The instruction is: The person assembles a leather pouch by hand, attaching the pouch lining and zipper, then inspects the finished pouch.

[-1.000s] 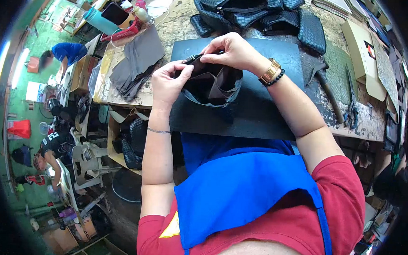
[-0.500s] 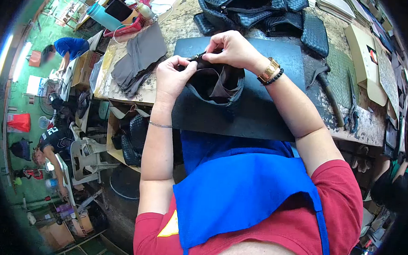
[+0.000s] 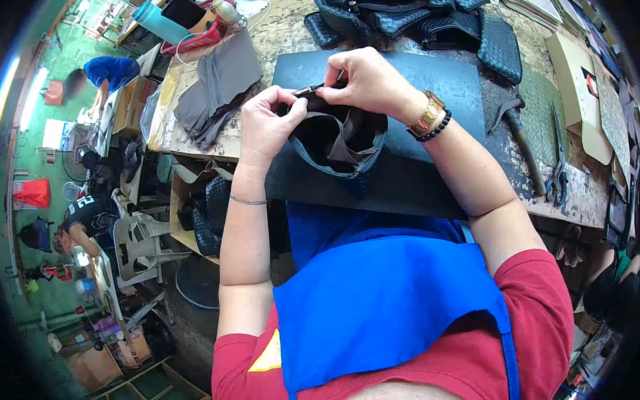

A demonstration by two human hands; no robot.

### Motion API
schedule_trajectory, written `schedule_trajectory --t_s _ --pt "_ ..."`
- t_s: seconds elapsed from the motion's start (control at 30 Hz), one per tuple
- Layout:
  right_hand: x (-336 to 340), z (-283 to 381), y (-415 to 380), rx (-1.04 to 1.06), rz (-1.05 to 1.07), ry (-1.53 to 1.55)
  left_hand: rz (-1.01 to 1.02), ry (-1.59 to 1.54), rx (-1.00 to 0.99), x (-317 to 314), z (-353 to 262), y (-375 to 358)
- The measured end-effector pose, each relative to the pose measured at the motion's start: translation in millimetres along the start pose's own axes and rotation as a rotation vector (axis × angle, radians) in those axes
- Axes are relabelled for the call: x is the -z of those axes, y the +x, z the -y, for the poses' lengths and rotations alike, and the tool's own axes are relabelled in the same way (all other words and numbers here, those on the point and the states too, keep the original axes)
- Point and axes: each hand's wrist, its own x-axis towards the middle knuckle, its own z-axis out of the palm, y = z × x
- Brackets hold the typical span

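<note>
A dark woven bag with its mouth open and a grey lining showing rests on a black board. My left hand pinches the bag's top edge at the left end of a small metal piece. Thumb and forefinger of my right hand close on the same edge at the piece's other end. Both hands are near the board's upper left part, with the bag's opening below them.
Dark woven bags lie behind the board. A hammer and scissors are at the right, grey cloth and a red tray at the left. Two other people are at the far left.
The view has shifted slightly. Both hands keep their pinch on the bag's edge. The person at the lower left has drawn an outstretched arm in.
</note>
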Motion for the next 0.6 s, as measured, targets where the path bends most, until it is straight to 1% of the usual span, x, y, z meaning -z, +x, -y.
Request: schedule_trajectory --t_s 0.1,0.17,0.2,0.27,0.3,0.4,0.43,0.5,0.53,0.57,0.6 --pt "-3.1 -4.6 0.8 0.021 -0.012 -0.034 -0.015 0.027 0.028 -2.0 4.4 1.4" --pt "-4.2 -3.5 1.3 0.005 -0.029 0.048 -0.025 0.051 0.054 -3.7 5.4 2.0" --pt "-4.9 -2.6 1.4 -0.003 -0.037 0.089 -0.042 0.026 0.031 -5.2 3.3 2.0" --pt "-4.1 1.4 2.6 0.138 -0.036 -0.02 -0.075 -0.021 -0.015 -8.3 -2.5 3.4" --pt "-3.5 2.6 2.9 0.207 -0.036 -0.075 -0.051 -0.07 -0.017 -7.6 -1.7 5.5" --pt "-2.2 -7.0 7.0 0.316 0.104 -0.11 0.024 -0.113 0.046 -5.4 -8.4 4.4" --pt "6.3 0.1 6.4 0.168 0.23 -0.104 0.024 -0.112 0.032 -6.1 -9.5 3.3" --pt "6.9 -3.4 5.8 0.162 0.109 -0.079 0.024 -0.11 0.005 -8.0 -12.2 -3.1" --pt "7.7 -4.0 5.8 0.158 0.049 -0.065 -0.018 -0.171 -0.001 -7.8 -14.2 -7.5" --pt "9.1 -2.6 3.2 0.054 -0.076 -0.066 -0.057 -0.232 -0.008 -7.2 -17.4 -13.2" --pt "12.0 -10.1 3.4 -0.006 -0.149 -0.109 -0.094 -0.295 -0.016 -6.4 -22.1 -20.5"
